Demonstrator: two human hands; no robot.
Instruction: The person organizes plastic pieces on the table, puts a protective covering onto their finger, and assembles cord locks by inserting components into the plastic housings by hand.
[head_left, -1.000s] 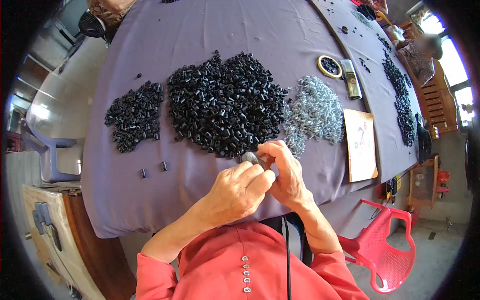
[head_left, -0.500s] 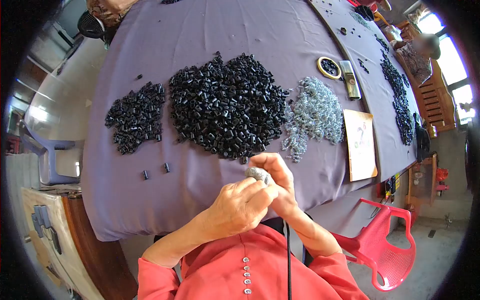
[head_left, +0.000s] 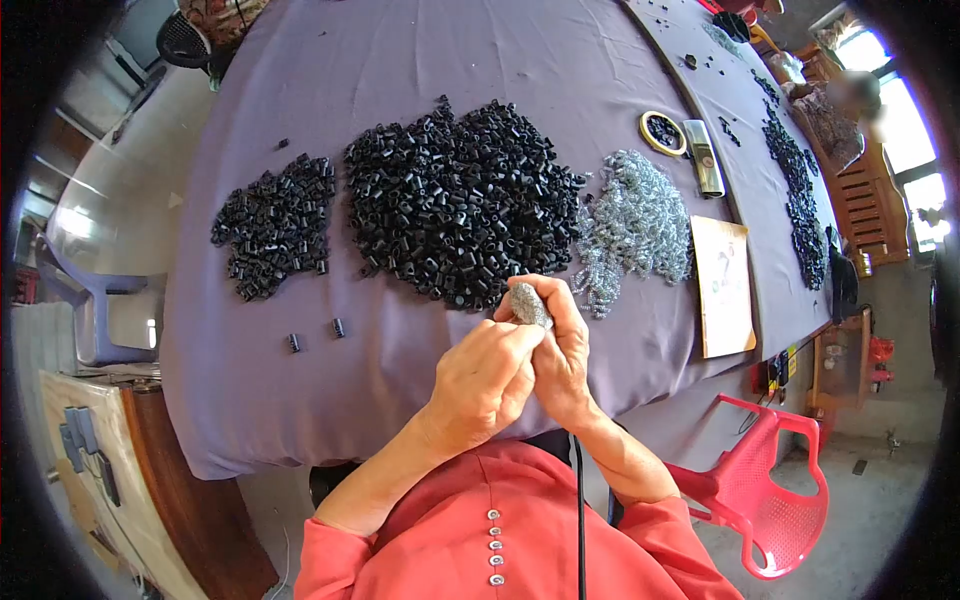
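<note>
My left hand (head_left: 483, 378) and my right hand (head_left: 565, 368) meet at the table's near edge, in front of the big heap of small black plastic tube-like pieces (head_left: 455, 210). Between them sits a grey speckled lump (head_left: 528, 304), with my right fingers curled round it. I cannot tell whether it is a loose thing or a covering on a finger. The closed fingers of my left hand press against its lower end; anything small in them is hidden. To the right of the heap lies a pile of small silvery metal springs (head_left: 640, 220).
A smaller heap of black pieces (head_left: 278, 225) lies at left, with two single pieces (head_left: 338, 328) nearer me. At right are a tape roll (head_left: 643, 138), a clear-and-yellow container (head_left: 704, 160) and a printed card (head_left: 722, 285). A pink chair (head_left: 765, 490) stands right; a person (head_left: 838, 125) sits beyond.
Both hands have moved up and forward towards the big black heap. The grey lump has turned more upright, and more of it shows between the fingers.
</note>
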